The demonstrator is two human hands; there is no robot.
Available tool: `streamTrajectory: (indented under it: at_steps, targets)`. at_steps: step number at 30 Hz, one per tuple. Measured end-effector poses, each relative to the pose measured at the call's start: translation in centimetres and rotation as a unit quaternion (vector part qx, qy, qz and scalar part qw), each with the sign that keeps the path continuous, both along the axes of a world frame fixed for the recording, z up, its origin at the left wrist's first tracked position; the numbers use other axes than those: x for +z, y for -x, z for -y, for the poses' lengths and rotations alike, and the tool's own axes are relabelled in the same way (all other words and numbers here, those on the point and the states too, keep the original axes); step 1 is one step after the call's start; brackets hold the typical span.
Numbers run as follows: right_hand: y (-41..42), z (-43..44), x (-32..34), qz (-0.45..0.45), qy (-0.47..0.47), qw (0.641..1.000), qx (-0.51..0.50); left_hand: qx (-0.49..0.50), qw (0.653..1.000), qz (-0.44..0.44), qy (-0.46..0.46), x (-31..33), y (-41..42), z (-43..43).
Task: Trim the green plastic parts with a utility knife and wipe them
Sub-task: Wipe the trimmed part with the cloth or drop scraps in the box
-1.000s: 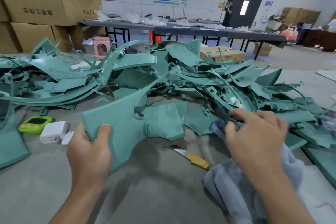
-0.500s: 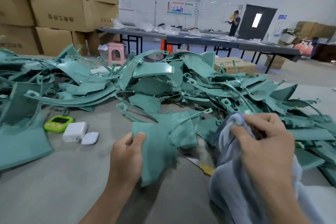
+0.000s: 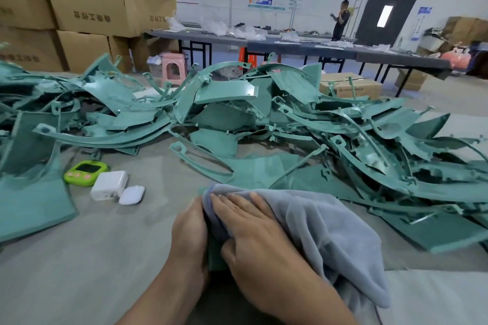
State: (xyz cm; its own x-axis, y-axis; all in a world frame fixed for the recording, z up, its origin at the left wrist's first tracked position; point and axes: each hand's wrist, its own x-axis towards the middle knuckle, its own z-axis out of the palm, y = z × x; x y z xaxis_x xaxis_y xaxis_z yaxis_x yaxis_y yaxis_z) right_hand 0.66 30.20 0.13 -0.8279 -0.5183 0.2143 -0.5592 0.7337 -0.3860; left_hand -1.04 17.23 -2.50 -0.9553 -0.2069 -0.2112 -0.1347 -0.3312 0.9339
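Fingers (image 3: 239,204) straight, right hand (image 3: 260,236) presses grey fleecy cloth (image 3: 330,224) on green plastic part (image 3: 216,258); left hand (image 3: 188,235) grips it.

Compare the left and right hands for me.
The left hand holds the green part by its edge, touching bare plastic; the right hand touches the grey cloth. The left hand's fingers are hidden; the right hand's lie straight, pressing down. Both work on the same part.

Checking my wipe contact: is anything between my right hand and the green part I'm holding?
Yes. The grey cloth lies under the right hand, draped over the green part that the left hand holds.
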Motion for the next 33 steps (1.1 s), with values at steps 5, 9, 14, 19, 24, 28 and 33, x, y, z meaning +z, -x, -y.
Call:
streamTrajectory:
  at_steps: [5, 9, 14, 19, 24, 28, 33]
  targets:
    - [0.9, -1.2, 0.7, -0.036, 0.008, 0.998, -0.058, 0.000, 0.994, -0.026, -0.108, 1.0, -0.5, -1.7]
    - [1.3, -1.9, 0.6, -0.080, -0.004, 0.990, -0.119, 0.010, 0.993, -0.112, 0.020, 1.3, -1.0, -1.7]
    - [1.3, -3.6, 1.0, -0.146, 0.018, 0.976, -0.160, -0.005, 0.966, -0.203, 0.158, 1.9, -2.3, -1.7]
    - [2.0, -6.0, 2.4, -0.136, 0.064, 0.965, -0.214, -0.049, 0.945, -0.259, 0.195, 2.6, -2.8, -1.8]
    - [2.9, -8.5, 2.8, -0.059, 0.070, 0.972, -0.219, -0.072, 0.936, -0.271, 0.214, 2.6, -2.7, -1.9]
    - [3.1, -9.2, 2.9, -0.049, 0.038, 0.967, -0.247, -0.069, 0.937, -0.265, 0.217, 2.7, -2.4, -2.0]
    - [3.1, -10.6, 3.6, -0.024, 0.043, 0.930, -0.363, -0.075, 0.931, -0.269, 0.235, 2.5, -2.4, -1.7]
